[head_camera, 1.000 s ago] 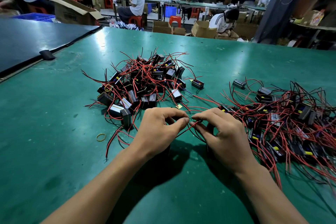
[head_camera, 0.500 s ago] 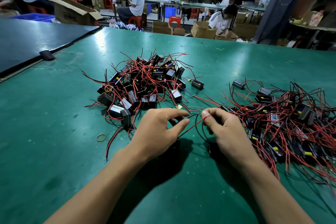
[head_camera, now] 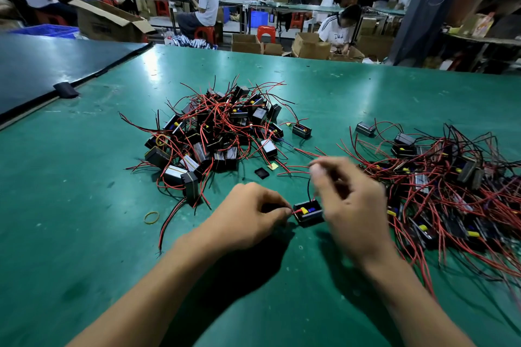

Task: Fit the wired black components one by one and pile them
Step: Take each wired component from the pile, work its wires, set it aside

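A small open black box (head_camera: 308, 214) with yellow and blue parts inside rests on the green table (head_camera: 70, 205) between my hands. My left hand (head_camera: 248, 213) pinches its red wire at the box's left edge. My right hand (head_camera: 349, 205), blurred, is beside the box on the right, its raised fingers holding a red and a black wire above it. A pile of wired black components (head_camera: 217, 132) lies beyond my left hand. A second, looser heap (head_camera: 439, 186) spreads to the right. A small black lid (head_camera: 261, 172) lies alone behind the box.
A yellow rubber band (head_camera: 152, 217) lies left of my left hand. A dark blue mat (head_camera: 42, 65) covers the far left. Cardboard boxes (head_camera: 107, 22) and seated people are beyond the table's far edge.
My hands have parted and the black box now shows between them. My right hand has lifted the wires up and is in motion. The small black lid has come into view.
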Action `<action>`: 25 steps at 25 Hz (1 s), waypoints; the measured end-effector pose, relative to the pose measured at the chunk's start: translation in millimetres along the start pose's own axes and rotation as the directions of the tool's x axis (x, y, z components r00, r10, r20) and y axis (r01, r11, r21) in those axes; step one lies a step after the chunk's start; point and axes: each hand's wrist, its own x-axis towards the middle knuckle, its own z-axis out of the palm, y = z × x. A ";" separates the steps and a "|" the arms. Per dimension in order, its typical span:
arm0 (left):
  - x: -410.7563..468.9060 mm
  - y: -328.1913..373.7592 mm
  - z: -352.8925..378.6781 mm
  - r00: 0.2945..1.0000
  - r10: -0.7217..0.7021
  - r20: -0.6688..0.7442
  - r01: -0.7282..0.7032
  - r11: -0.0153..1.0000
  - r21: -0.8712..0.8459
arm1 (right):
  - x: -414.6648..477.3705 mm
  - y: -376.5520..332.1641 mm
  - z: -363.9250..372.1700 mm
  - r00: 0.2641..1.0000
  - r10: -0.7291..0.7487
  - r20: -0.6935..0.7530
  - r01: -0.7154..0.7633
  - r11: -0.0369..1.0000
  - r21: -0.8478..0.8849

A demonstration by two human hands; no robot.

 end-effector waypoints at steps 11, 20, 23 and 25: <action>0.5 -7.4 10.0 0.938 -0.079 -0.339 0.020 0.985 -0.173 | -2.8 28.4 -6.1 0.910 0.275 0.311 -0.047 0.812 -0.582; -2.9 -11.7 13.9 0.950 -0.022 -0.312 -0.002 0.997 -0.076 | 11.3 55.4 -9.4 0.943 0.300 0.141 -0.150 0.765 -0.627; -1.6 -11.8 14.1 0.953 -0.007 -0.302 -0.008 0.999 -0.048 | 14.0 61.7 -13.6 0.950 0.295 0.099 -0.166 0.750 -0.640; -1.5 -12.0 13.7 0.955 -0.001 -0.298 -0.010 0.999 -0.035 | 13.7 63.5 -13.9 0.952 0.291 0.093 -0.170 0.756 -0.632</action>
